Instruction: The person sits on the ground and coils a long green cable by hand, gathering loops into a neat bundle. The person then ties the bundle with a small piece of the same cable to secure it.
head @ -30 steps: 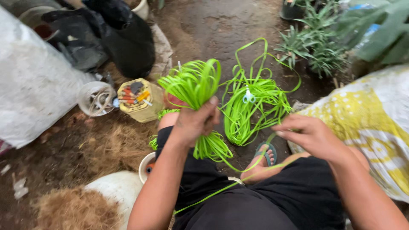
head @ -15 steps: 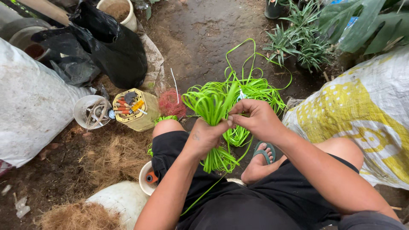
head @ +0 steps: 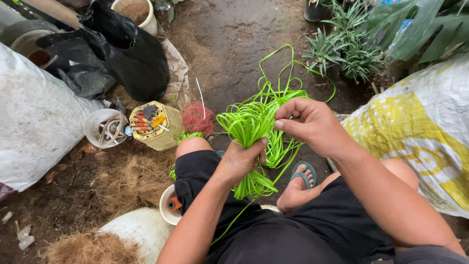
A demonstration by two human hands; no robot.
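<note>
Hands working a bundle of bright green strips above the lap of a seated person. Left hand is wrapping the bundle in a closed fist at its waist, fingers pressed together around it; the long axis is running near upright, looped tops fanning above the fist and cut ends splaying below. Right hand is lying just to the right of the loops, thumb and forefinger pinching a strip at the fan's upper right edge. Loose strips are trailing onward over the dirt ground. Right hand is sitting nearer the loop tops, left nearer the cut ends.
</note>
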